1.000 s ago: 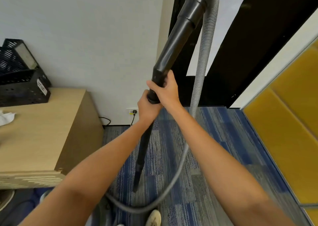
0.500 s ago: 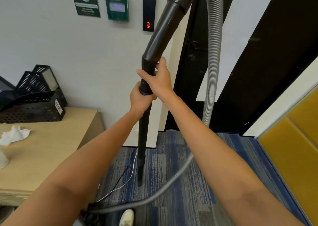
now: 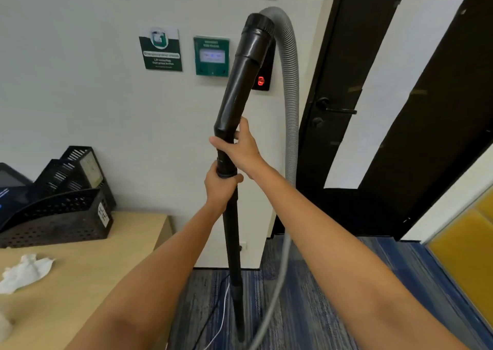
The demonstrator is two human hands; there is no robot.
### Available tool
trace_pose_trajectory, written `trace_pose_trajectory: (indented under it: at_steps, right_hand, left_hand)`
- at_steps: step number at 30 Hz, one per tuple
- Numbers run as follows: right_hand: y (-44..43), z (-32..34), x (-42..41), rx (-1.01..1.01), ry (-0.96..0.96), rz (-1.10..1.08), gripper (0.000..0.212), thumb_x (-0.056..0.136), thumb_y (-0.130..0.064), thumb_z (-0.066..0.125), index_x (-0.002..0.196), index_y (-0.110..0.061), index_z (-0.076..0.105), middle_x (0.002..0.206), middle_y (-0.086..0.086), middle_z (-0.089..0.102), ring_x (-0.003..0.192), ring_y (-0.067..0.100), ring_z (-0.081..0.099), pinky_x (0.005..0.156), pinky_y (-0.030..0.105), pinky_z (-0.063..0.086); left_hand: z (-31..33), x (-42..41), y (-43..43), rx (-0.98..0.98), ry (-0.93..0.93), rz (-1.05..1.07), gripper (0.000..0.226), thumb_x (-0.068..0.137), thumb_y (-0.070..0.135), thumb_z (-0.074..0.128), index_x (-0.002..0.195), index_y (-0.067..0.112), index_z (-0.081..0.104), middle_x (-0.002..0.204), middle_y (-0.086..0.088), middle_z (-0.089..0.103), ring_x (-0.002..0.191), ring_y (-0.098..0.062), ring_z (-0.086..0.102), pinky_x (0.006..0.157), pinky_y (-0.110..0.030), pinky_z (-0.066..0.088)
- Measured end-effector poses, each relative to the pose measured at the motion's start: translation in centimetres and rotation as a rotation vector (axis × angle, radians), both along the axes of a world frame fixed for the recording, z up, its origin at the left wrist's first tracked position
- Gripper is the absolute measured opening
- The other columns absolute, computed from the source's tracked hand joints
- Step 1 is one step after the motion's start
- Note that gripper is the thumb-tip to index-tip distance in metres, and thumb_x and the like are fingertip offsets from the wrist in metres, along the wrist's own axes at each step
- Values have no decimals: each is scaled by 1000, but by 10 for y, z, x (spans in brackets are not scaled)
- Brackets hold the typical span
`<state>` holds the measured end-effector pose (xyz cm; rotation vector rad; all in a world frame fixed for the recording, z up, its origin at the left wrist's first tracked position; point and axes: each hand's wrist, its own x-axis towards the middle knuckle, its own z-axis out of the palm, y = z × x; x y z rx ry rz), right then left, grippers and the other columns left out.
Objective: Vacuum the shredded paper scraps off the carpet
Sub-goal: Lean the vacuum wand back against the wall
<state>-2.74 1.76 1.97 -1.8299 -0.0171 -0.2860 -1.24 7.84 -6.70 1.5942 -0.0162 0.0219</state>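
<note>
I hold a black vacuum wand nearly upright in front of me. My left hand grips the thin tube just under a ring joint. My right hand grips the wand right above it, at the base of the thicker black handle section. A grey ribbed hose arcs from the top of the handle and drops down to the blue striped carpet. The narrow tip of the wand hangs close above the carpet. No paper scraps show on the visible carpet.
A light wooden desk stands at the left with black mesh file trays and a crumpled white tissue. Thin cables lie on the carpet by the wall. A black door is ahead, a yellow panel at the right.
The view has tilted upward, showing more wall and door. The wand has swung from a slant to nearly upright, and both hands keep the same grip at the joint.
</note>
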Motion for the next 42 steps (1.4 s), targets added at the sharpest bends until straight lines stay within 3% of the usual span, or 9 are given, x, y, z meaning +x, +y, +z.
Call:
trace_pose_trajectory:
  at_steps: [6,13,18,23,25,30,33,36,42]
  right_hand:
    - [10,-6,40,-10,67,2,57,88,-17,66,133,-15,31,122,8,55,98,17,54,78,22,43]
    - [6,-30,61,-64,234,18,64,88,-20,67,134,-11,24,130,10,50,110,24,54,84,31,46]
    - [8,-55,72,-51,315,-26,68,87,-18,68,137,-11,22,133,12,50,120,30,52,97,39,46]
    - [12,-56,91,-145,361,38,64,90,-22,64,137,-11,21,132,13,52,119,30,53,98,38,45]
    - [14,-57,96,-161,373,62,65,92,-26,61,142,-13,22,134,13,52,122,30,51,101,38,43]
    - [16,-52,107,-222,258,-41,71,94,-27,58,151,-14,18,146,13,38,133,25,39,103,32,37]
    - [19,-50,114,-241,169,-71,72,93,-22,59,151,-16,16,146,13,37,133,25,37,106,35,37]
    - [16,-52,118,-366,96,-131,72,91,-18,60,150,-19,19,144,12,37,131,27,36,107,45,36]
    - [-13,-60,121,-601,-66,-394,65,86,-6,57,144,-15,31,144,12,32,128,28,31,101,42,38]
  left_hand:
    - [-13,34,8,-11,9,8,32,73,-4,68,101,8,57,93,-16,65,83,-29,64,72,-35,55]
    - [-38,55,16,87,87,-41,34,75,-1,71,101,12,55,91,-8,63,82,-23,61,60,-23,47]
    - [-49,67,14,97,64,-10,36,84,7,66,118,13,54,108,-6,64,99,-20,61,83,-31,50]
    - [-33,84,11,147,21,130,27,90,9,57,116,7,51,99,-6,60,90,-19,59,63,-20,44]
    - [-30,95,15,118,53,166,25,91,8,56,115,6,53,99,-7,60,91,-21,60,67,-23,45]
    - [-25,118,30,83,120,223,32,87,2,60,117,5,49,105,-12,59,95,-26,60,75,-30,47]
    - [-24,133,40,175,103,265,40,85,-5,57,119,6,41,111,-15,57,98,-28,59,80,-36,51]
    - [-26,143,49,268,100,300,46,86,-5,55,126,8,35,117,-17,55,105,-31,58,88,-45,52]
    - [-22,151,48,387,81,317,68,87,-3,54,144,15,21,127,-15,50,114,-32,53,94,-46,48]
